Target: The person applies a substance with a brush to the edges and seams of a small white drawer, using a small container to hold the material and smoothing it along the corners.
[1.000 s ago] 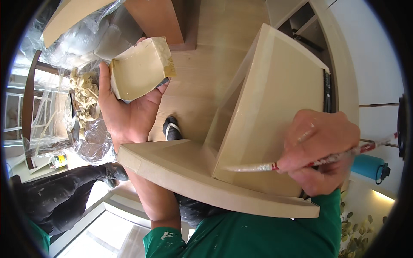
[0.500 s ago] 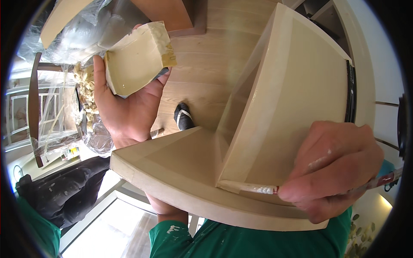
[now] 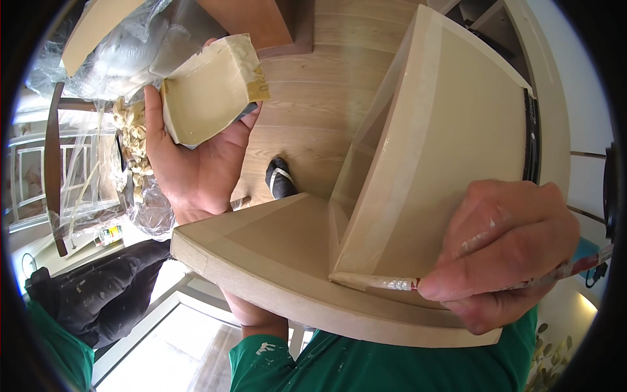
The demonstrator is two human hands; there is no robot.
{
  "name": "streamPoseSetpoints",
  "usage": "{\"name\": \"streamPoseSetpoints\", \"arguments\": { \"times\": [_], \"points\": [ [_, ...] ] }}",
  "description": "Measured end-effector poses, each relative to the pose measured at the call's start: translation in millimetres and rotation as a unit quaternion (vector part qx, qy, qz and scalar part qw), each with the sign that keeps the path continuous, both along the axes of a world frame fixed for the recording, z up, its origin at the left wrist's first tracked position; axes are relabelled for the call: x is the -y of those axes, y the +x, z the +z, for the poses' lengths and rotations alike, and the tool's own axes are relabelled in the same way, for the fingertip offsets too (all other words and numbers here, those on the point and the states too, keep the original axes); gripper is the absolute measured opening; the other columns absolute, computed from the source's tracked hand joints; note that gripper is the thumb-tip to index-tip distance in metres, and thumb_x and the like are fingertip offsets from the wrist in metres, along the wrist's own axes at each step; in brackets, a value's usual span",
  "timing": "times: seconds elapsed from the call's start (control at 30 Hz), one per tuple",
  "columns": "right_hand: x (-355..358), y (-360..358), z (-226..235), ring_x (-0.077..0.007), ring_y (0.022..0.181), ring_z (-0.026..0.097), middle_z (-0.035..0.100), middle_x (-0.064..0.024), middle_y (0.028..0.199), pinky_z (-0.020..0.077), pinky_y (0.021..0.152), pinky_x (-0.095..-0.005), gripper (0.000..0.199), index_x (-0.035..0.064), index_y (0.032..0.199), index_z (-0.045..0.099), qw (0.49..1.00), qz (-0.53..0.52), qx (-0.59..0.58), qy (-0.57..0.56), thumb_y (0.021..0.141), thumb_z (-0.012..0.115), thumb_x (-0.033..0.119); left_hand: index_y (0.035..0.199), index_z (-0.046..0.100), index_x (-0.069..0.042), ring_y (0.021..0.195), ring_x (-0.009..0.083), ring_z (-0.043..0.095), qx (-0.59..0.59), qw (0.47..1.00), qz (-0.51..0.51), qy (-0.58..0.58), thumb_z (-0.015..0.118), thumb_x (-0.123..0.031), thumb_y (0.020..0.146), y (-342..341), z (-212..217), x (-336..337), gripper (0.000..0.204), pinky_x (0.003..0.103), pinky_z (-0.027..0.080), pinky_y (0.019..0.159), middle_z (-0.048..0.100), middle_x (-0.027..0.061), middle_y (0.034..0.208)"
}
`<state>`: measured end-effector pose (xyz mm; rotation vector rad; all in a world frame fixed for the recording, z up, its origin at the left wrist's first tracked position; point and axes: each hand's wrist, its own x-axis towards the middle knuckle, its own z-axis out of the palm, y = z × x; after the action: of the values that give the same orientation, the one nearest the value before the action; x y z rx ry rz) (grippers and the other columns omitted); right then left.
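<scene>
My left hand (image 3: 202, 173) cradles a small cut-off carton (image 3: 253, 65) from below, its thumb along one side. Cream paint (image 3: 210, 98) coats the inside of the carton. In my right hand (image 3: 509, 245), the fingers pinch the handle of a thin paintbrush (image 3: 395, 283) with a worn, paint-smeared ferrule. Its bristles touch the beige furniture piece (image 3: 450, 144) along the inner corner, where the upright panel meets the curved lower board (image 3: 313, 297). Both panels look cream-coloured, with paler bands along their edges. The brush handle's far end sticks out past my right hand.
Clear plastic sheeting (image 3: 147, 42) covers things at the upper left. A brown wooden furniture part (image 3: 258, 23) stands on the plank floor (image 3: 300, 98). A foot in a dark sock and strapped sandal (image 3: 279, 178) shows below. Cabinetry (image 3: 584, 98) runs along the right.
My right hand has shifted slightly, with the brush still at the corner. The carton stays in my left hand almost unmoved.
</scene>
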<state>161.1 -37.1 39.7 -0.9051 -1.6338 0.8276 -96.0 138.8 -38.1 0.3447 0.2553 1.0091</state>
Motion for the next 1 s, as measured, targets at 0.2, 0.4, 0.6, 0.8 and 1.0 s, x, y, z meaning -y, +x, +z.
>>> {"name": "streamPoseSetpoints", "arguments": {
  "times": [0.2,0.4,0.6,0.8,1.0],
  "points": [
    [-18,19,26,-0.0121,0.051,0.058,0.065,-0.0070,0.065,0.0385,0.041,-0.0218,0.030,-0.0045,0.089,0.077,0.973,0.162,0.092,-0.134,0.062,0.075,-0.014,0.155,0.037,-0.004,0.143,0.0371,0.047,0.012,1.000,-0.005,0.003,0.031,-0.054,0.111,-1,3,2,0.066,0.062,0.044,0.110,0.048,0.0166,0.156],
    [-9,1,0,-0.0142,0.038,0.055,0.061,-0.0090,0.056,0.0380,0.036,-0.0239,0.026,-0.0115,0.089,0.073,0.998,0.014,-0.002,0.061,0.063,0.070,-0.014,0.157,0.033,-0.003,0.149,0.0448,0.037,0.065,0.997,-0.025,0.028,0.037,-0.043,0.112,-3,-5,-2,0.061,0.063,0.038,0.115,0.036,0.0242,0.162],
    [-10,5,0,-0.0136,0.038,0.055,0.062,-0.0079,0.055,0.0392,0.037,-0.0230,0.028,-0.0116,0.093,0.072,0.997,0.062,-0.046,0.011,0.065,0.070,-0.013,0.158,0.031,-0.001,0.149,0.0458,0.036,0.059,0.997,-0.026,0.031,0.038,-0.042,0.111,-4,-7,-3,0.063,0.062,0.037,0.116,0.036,0.0250,0.162],
    [-10,4,1,-0.0135,0.037,0.054,0.060,-0.0067,0.052,0.0388,0.036,-0.0234,0.026,-0.0114,0.094,0.072,0.997,0.070,-0.027,0.025,0.068,0.068,-0.015,0.158,0.030,0.000,0.149,0.0464,0.036,0.048,0.998,-0.015,0.037,0.036,-0.043,0.112,-3,-5,-1,0.064,0.061,0.038,0.116,0.036,0.0258,0.162],
    [-7,2,-1,-0.0131,0.036,0.052,0.060,-0.0085,0.053,0.0355,0.036,-0.0232,0.028,-0.0122,0.095,0.071,0.997,0.053,-0.034,0.044,0.067,0.070,-0.015,0.158,0.030,0.001,0.148,0.0467,0.037,0.029,0.999,-0.002,0.036,0.036,-0.043,0.112,-1,-2,0,0.064,0.061,0.039,0.115,0.035,0.0271,0.162]
  ]
}}
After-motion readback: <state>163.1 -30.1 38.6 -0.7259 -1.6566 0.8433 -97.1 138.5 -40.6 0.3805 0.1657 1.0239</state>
